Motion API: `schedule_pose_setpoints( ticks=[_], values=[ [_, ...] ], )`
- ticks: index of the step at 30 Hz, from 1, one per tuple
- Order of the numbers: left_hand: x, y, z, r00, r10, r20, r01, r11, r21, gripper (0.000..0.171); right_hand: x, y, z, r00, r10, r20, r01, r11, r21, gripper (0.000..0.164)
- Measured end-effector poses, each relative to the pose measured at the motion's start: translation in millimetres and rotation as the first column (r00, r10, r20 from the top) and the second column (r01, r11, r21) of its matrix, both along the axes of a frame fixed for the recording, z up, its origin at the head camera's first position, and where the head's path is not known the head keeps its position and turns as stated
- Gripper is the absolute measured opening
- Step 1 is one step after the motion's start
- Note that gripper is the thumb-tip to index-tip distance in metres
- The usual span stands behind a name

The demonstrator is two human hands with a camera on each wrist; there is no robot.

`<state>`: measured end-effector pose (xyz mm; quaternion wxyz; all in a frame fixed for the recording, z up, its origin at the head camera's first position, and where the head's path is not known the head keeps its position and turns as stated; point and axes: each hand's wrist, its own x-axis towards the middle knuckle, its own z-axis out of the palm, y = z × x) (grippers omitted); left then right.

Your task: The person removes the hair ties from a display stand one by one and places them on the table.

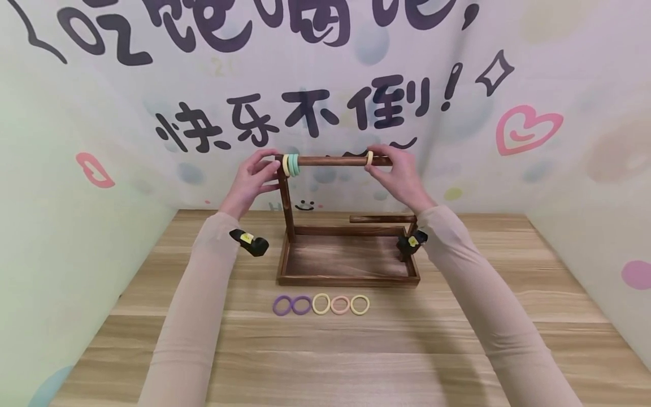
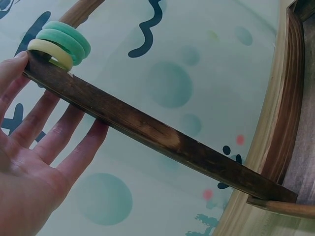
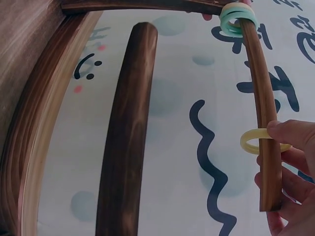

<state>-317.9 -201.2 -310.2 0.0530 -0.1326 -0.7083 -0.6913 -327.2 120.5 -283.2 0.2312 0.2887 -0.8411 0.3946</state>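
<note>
Ring (image 1: 369, 157) pinched on the wooden rail (image 1: 330, 161)

Our right hand (image 1: 400, 172) had its thumb and fingertips clamped on that pale yellow ring, which encircled the upper rail near its free end. We had our left hand (image 1: 249, 181) at the other end, thumb and fingers closed on the top of the upright post (image 1: 286, 203). Just beside that post, three more rings hung round the rail: a second yellow ring (image 2: 49, 47) next to the post, then two mint-green rings (image 2: 74, 42).

Below, we saw a shallow wooden tray (image 1: 351, 280) on the wood-grain table (image 1: 356, 362), with a shorter lower bar (image 1: 378, 219) reaching in from its right side. In front of the tray, five rings lay flat in a row; from our left we counted two purple rings (image 1: 274, 305), a yellow one, a pink ring (image 1: 332, 305) and another yellow one. Dark Chinese characters (image 1: 310, 110) covered the pale backdrop behind.
</note>
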Motion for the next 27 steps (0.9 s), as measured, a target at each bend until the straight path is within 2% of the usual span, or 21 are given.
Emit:
schedule_pose_setpoints(
  ticks=[9,27],
  values=[
    [-1.1,-0.4,-1.2,1.0,-0.013,-0.011,0.013,1.0,0.011,0.028,1.7,16.7,-0.5,0.998,-0.061,-0.021,0.062,0.996,0.058,0.034],
    [0.3,1.0,-0.7,1.0,-0.002,0.003,0.002,1.0,0.019,0.029,8.7,51.2,-4.7,0.991,-0.132,0.021,0.131,0.991,0.04,0.039]
  ],
)
